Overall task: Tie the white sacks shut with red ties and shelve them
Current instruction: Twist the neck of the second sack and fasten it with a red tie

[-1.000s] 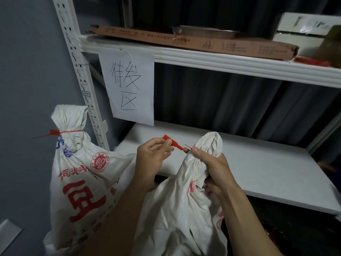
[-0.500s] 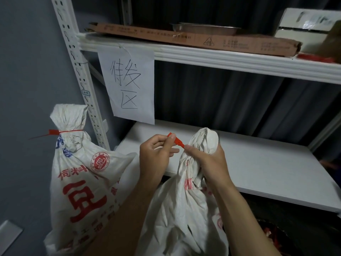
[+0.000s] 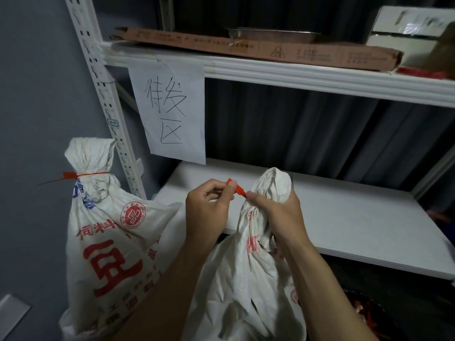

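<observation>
right hand (image 3: 278, 212) clamped round gathered neck of front sack (image 3: 248, 271); left hand (image 3: 209, 207) pinching red tie (image 3: 237, 189) beside neck; second sack (image 3: 105, 237) at left, tied shut

We are looking at a white metal rack whose perforated upright (image 3: 103, 94) is rising along a grey-blue wall (image 3: 32, 82). A paper sign (image 3: 170, 109) with handwritten black characters is hanging from the front edge of the upper shelf (image 3: 320, 77). On that shelf a long flat cardboard box (image 3: 258, 49) is lying lengthwise, with a shallow metal tray (image 3: 273, 34) sitting behind it and a white box (image 3: 406, 28) standing at the far right. Dark pleated curtains (image 3: 295, 134) are hanging behind the rack. The lower shelf board (image 3: 357, 217) is lying pale and flat.
</observation>
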